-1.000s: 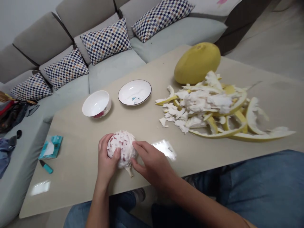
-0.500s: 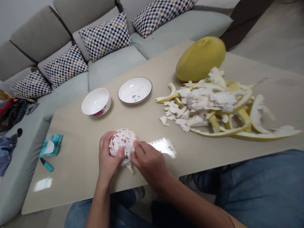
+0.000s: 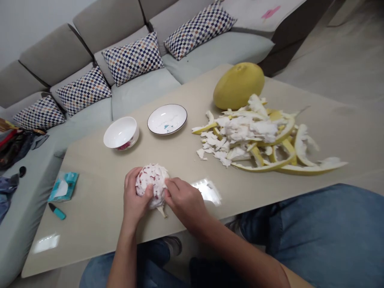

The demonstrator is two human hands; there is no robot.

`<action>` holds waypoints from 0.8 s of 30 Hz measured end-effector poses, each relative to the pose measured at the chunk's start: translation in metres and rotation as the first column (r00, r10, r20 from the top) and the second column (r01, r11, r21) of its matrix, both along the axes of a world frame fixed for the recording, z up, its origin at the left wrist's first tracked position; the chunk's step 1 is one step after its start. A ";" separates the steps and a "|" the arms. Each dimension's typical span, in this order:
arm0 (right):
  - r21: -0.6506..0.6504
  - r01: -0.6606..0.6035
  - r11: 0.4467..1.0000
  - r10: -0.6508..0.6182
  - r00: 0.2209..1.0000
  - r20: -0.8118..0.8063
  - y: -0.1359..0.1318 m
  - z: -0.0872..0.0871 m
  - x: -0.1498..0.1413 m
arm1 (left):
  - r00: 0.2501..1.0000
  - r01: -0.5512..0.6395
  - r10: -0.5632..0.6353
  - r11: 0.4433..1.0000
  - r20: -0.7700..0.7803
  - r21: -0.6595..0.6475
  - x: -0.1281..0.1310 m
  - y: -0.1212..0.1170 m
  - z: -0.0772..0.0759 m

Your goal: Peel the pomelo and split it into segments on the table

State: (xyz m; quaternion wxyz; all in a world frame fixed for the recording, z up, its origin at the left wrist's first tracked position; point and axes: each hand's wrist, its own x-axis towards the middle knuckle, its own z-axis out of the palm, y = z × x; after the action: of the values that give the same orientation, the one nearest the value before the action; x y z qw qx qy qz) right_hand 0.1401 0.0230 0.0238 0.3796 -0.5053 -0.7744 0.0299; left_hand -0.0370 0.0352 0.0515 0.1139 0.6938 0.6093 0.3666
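Note:
A peeled pomelo [image 3: 152, 182], white with pith and showing reddish flesh in patches, is held near the table's front edge. My left hand [image 3: 135, 196] wraps round its left side, thumb across the front. On the right side of the fruit, my right hand [image 3: 186, 202] has its fingers pinched at the white pith; whatever lies between the fingertips is mostly hidden. A strip of pith [image 3: 162, 211] hangs from the bottom of the fruit. Behind it stand a white bowl [image 3: 121, 134] with a red pattern and a white plate [image 3: 167, 119] with a dark rim.
A whole yellow pomelo [image 3: 239, 85] lies at the back right, behind a heap of peel and pith [image 3: 255, 134]. At the left are a teal tissue pack [image 3: 64, 187] and a teal-handled knife-like item [image 3: 57, 211]. A sofa [image 3: 144, 86] with checked cushions borders the table [image 3: 99, 216].
The camera view has shifted slightly, so the table things appear moved. Both hands stay on the peeled pomelo in nearly the same grip.

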 end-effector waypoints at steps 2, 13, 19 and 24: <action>0.003 0.012 1.000 -0.012 1.000 0.016 0.003 -0.001 -0.002 | 1.000 -0.002 0.002 1.000 0.001 0.001 0.000 0.001 0.000; -0.025 0.017 1.000 -0.023 0.960 -0.278 0.013 -0.011 0.002 | 1.000 -0.031 0.031 0.999 -0.006 0.008 0.005 0.002 0.001; -0.054 -0.018 0.998 0.006 0.976 -0.219 0.013 -0.006 0.004 | 1.000 -0.022 0.022 1.000 0.013 0.002 0.003 0.002 0.000; -0.011 0.040 0.999 -0.041 0.994 -0.101 0.021 -0.009 -0.001 | 1.000 -0.031 0.031 1.000 0.000 -0.007 0.007 0.003 0.001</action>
State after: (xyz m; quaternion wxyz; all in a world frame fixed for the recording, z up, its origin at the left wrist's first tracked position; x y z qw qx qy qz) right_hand 0.1394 0.0445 0.0145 0.4165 -0.5206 -0.7436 0.0510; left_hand -0.0304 0.0380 0.0528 0.1106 0.6839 0.6211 0.3665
